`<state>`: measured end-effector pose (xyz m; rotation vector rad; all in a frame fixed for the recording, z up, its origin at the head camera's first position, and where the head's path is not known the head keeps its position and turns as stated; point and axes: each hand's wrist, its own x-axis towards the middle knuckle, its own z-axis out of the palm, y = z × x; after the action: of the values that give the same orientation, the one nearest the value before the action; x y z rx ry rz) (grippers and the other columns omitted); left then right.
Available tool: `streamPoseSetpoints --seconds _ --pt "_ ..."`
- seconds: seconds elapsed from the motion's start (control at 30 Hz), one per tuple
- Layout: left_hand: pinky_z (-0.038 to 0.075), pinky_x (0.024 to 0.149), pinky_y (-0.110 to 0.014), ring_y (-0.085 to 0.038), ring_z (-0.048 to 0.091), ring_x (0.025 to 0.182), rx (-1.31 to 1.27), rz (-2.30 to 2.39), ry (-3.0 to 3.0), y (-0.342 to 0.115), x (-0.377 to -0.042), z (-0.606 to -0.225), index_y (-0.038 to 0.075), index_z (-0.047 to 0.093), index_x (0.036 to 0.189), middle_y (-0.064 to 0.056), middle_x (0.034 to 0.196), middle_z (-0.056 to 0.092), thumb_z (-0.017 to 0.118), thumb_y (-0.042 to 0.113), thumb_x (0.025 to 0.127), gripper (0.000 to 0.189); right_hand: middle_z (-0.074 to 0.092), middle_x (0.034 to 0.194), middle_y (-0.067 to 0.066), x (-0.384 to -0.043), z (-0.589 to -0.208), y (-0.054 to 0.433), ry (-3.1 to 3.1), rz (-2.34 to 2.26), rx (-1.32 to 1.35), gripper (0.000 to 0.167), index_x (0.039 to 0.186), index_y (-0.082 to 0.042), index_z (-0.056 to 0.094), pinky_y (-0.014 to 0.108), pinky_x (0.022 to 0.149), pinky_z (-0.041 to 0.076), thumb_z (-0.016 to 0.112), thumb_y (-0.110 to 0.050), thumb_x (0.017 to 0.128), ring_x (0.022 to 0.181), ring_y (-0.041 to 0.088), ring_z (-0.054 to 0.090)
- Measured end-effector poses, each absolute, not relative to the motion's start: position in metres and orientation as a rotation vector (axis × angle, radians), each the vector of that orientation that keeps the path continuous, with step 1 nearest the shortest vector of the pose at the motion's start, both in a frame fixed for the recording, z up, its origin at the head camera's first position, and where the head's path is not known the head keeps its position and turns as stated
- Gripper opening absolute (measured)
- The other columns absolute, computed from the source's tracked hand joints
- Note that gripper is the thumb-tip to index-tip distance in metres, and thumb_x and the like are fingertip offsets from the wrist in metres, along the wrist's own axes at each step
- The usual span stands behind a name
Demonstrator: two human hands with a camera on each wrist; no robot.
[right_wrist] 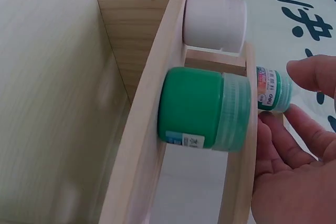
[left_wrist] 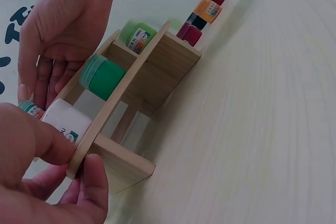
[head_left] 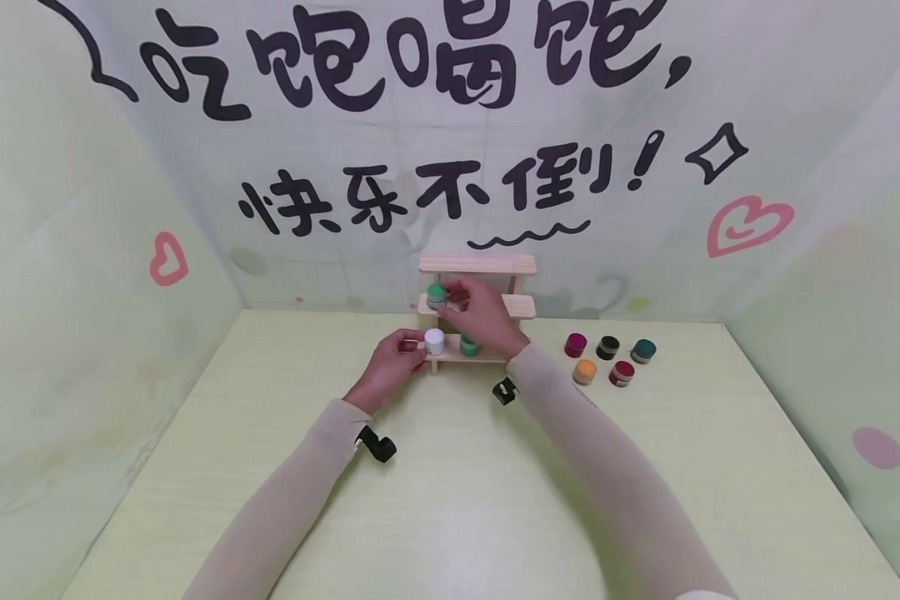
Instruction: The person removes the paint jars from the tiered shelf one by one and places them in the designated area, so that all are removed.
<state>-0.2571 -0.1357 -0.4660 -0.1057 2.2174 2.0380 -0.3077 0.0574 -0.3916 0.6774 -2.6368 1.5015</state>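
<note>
Black Chinese lettering (head_left: 453,190), pink hearts (head_left: 750,227) and a mauve spot (head_left: 877,447) decorate a pale backdrop (head_left: 330,275) that rises behind and beside a light-coloured table (head_left: 435,517).

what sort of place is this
Probably a small staged tabletop corner, perhaps for filming: a printed backdrop with big Chinese lettering behind, a pale wood-grain tabletop, and a three-tier wooden rack with what look like paint jars.
</note>
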Motion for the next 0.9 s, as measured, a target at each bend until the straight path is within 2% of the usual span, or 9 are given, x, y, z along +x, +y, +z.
streamPoseSetpoints --seconds 0.23,0.53,0.77,0.9 --pt "0.061 0.097 -0.029 -0.021 0.061 0.105 -0.084 2.01 2.264 -0.136 -0.257 -0.467 0.001 0.06 0.135 -0.014 0.123 0.056 0.064 0.007 0.102 0.035 0.067 0.133 0.006 -0.311 -0.392 0.047 -2.681 1.465 0.628 0.049 0.144 -0.013 0.06 0.041 0.11 0.054 0.076 -0.025 0.099 0.119 0.023 0.061" --pt "0.059 0.095 -0.03 -0.019 0.056 0.102 -0.098 1.993 2.283 -0.137 -0.258 -0.467 0.002 0.061 0.136 -0.011 0.119 0.056 0.065 0.01 0.103 0.034 0.068 0.126 0.005 -0.314 -0.393 0.04 -2.698 1.396 0.58 0.045 0.14 -0.013 0.063 0.04 0.105 0.055 0.077 -0.025 0.099 0.114 0.024 0.06" --pt "0.057 0.1 -0.037 -0.019 0.053 0.104 -0.11 1.975 2.29 -0.137 -0.258 -0.467 0.003 0.061 0.138 -0.01 0.122 0.055 0.065 0.01 0.102 0.037 0.069 0.123 0.003 -0.313 -0.392 0.044 -2.703 1.43 0.575 0.042 0.137 -0.013 0.064 0.039 0.103 0.056 0.077 -0.026 0.099 0.111 0.021 0.061" --pt "0.058 0.101 -0.037 -0.02 0.053 0.106 -0.113 1.966 2.284 -0.136 -0.258 -0.467 0.003 0.061 0.138 -0.011 0.122 0.055 0.065 0.009 0.102 0.036 0.069 0.122 0.004 -0.31 -0.39 0.049 -2.696 1.469 0.575 0.042 0.135 -0.012 0.064 0.039 0.102 0.057 0.079 -0.025 0.098 0.111 0.022 0.062"
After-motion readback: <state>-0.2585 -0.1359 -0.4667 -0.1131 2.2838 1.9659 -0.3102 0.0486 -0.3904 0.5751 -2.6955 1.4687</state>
